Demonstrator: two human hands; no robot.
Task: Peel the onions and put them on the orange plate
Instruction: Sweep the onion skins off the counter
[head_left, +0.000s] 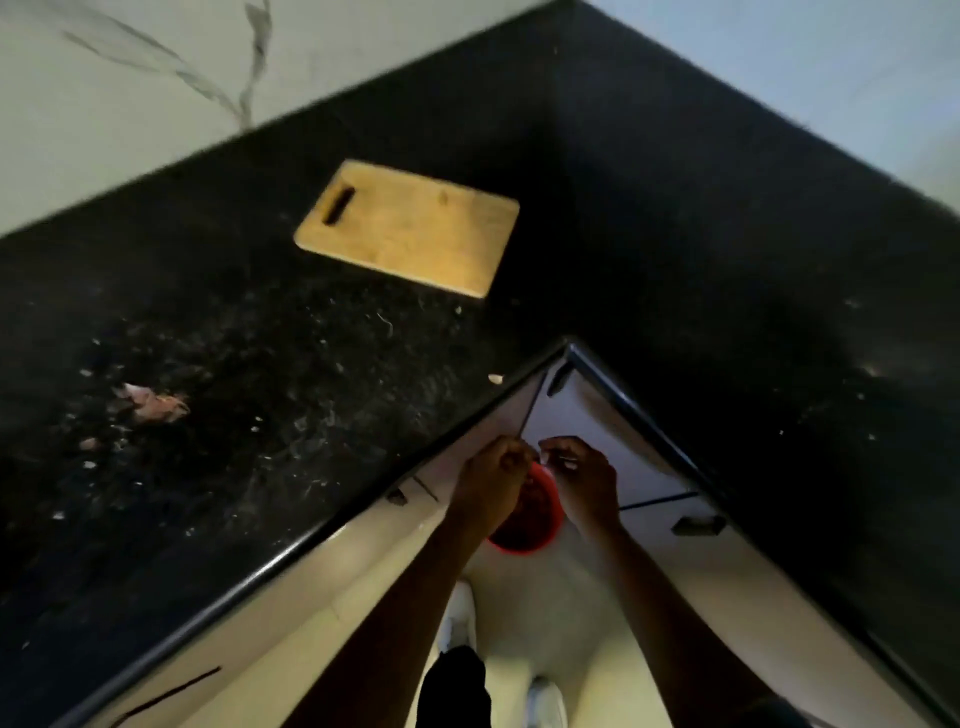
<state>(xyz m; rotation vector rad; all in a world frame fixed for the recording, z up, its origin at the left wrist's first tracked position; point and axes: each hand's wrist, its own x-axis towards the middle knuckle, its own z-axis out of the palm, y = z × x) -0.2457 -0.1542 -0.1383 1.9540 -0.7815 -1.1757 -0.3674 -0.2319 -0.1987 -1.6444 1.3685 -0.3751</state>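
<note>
Below the counter's corner, our left hand and right hand hung curled over a red bowl; whether they gripped anything, we couldn't tell.

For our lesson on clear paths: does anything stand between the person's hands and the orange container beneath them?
Nothing visible does. The left hand and right hand are directly above the orange container and overlap its rim in this view. The picture is too blurred to tell what the fingers hold.

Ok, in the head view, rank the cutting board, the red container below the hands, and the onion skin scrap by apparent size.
1. Cutting board
2. Red container, partly hidden by the hands
3. Onion skin scrap
</note>
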